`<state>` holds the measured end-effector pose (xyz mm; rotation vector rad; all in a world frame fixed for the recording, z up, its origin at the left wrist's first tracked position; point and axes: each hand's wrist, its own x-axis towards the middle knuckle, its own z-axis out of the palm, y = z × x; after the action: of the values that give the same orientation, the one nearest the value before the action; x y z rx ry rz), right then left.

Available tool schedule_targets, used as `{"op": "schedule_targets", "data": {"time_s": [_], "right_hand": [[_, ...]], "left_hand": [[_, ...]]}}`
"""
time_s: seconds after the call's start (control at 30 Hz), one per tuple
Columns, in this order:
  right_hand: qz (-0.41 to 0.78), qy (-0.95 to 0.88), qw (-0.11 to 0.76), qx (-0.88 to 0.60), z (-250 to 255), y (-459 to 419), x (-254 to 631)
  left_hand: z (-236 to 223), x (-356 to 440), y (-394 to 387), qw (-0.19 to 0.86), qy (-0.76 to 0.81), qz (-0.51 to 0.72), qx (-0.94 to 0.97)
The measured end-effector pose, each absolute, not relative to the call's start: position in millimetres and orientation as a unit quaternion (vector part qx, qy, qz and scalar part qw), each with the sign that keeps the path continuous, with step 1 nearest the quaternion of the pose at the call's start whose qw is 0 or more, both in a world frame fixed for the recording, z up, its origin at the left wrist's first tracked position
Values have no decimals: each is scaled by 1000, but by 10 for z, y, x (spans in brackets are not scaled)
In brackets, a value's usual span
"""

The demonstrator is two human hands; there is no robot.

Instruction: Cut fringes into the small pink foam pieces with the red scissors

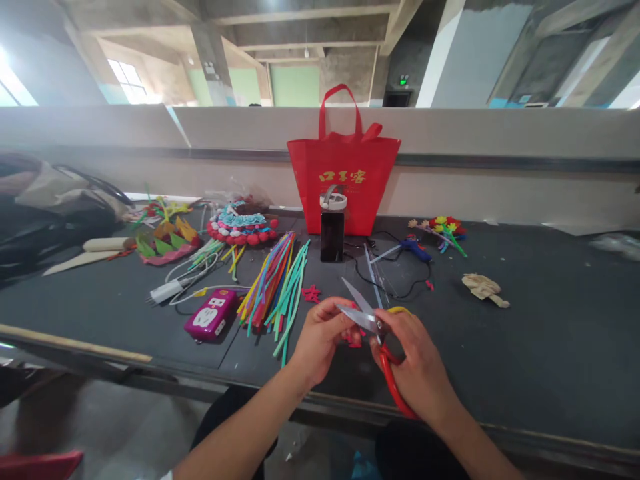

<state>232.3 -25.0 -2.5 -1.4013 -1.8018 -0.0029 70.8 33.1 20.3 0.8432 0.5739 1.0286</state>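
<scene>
My right hand [417, 353] grips a pair of scissors [393, 383] with red handles and some yellow showing. Their blades are spread and point left, lying across the fingertips of my left hand [320, 337]. Those fingers are pinched together, and a speck of red shows at the tips; most of the small red piece is hidden by fingers and blade. Short red pieces [311, 294] lie on the dark table just beyond my left hand. More red bits [354, 340] show beneath the scissors. Left of my hands is a bundle of coloured pipe cleaners [270, 283], with mint-green ones on its right side.
A phone [332, 237] stands before a red bag [345, 160]. Right of it lie a blue glue gun [415, 249], its cord and clear sticks. A purple power socket [213, 315], white plug [167, 291], craft flowers [443, 230] and a beige crumpled piece [481, 287] lie around.
</scene>
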Motion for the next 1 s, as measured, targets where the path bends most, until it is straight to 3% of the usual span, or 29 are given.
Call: {"op": "schedule_targets", "data": {"time_s": [0.33, 1.0], "right_hand": [[-29, -730, 357, -582, -86, -270, 2404], [-5, -722, 393, -569, -119, -335, 2418]], "left_hand": [[242, 654, 316, 689, 296, 477, 459], [274, 661, 299, 698, 275, 445, 489]]}}
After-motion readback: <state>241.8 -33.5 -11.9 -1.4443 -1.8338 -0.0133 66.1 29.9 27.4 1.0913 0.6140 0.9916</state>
